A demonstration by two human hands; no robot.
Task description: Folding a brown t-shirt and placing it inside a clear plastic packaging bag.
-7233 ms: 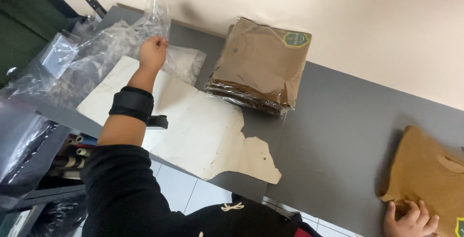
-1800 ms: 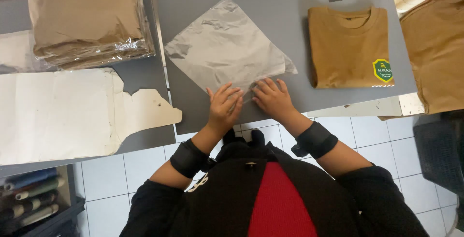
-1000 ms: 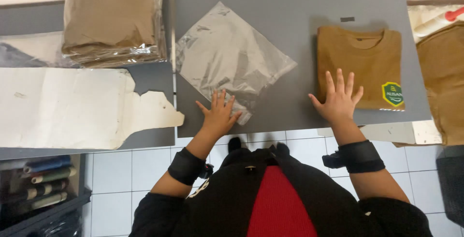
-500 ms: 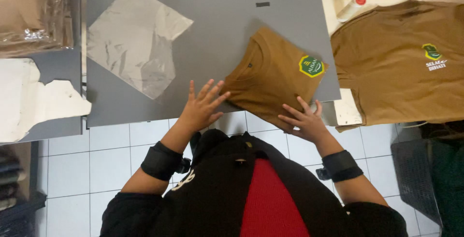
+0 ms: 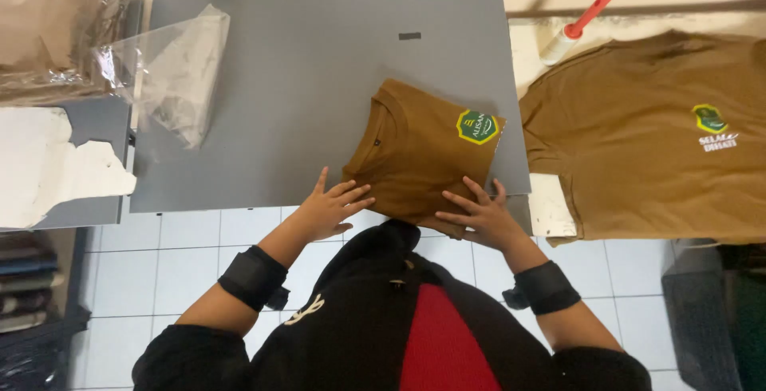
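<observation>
Currently, left hand [image 5: 329,209] and right hand [image 5: 481,217] flat, fingers spread, gripping nothing, on folded brown shirt [image 5: 419,156], clear bag [image 5: 177,73] well left of shirt.

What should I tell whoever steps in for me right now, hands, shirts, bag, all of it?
Left hand: open, flat on near edge of folded brown shirt.
Right hand: open, fingers spread on the shirt's near right corner.
Shirt lies angled on the grey board, folded, not bagged.
Clear plastic bag: empty, board's far left.
Unfolded brown shirt lies at right.
</observation>
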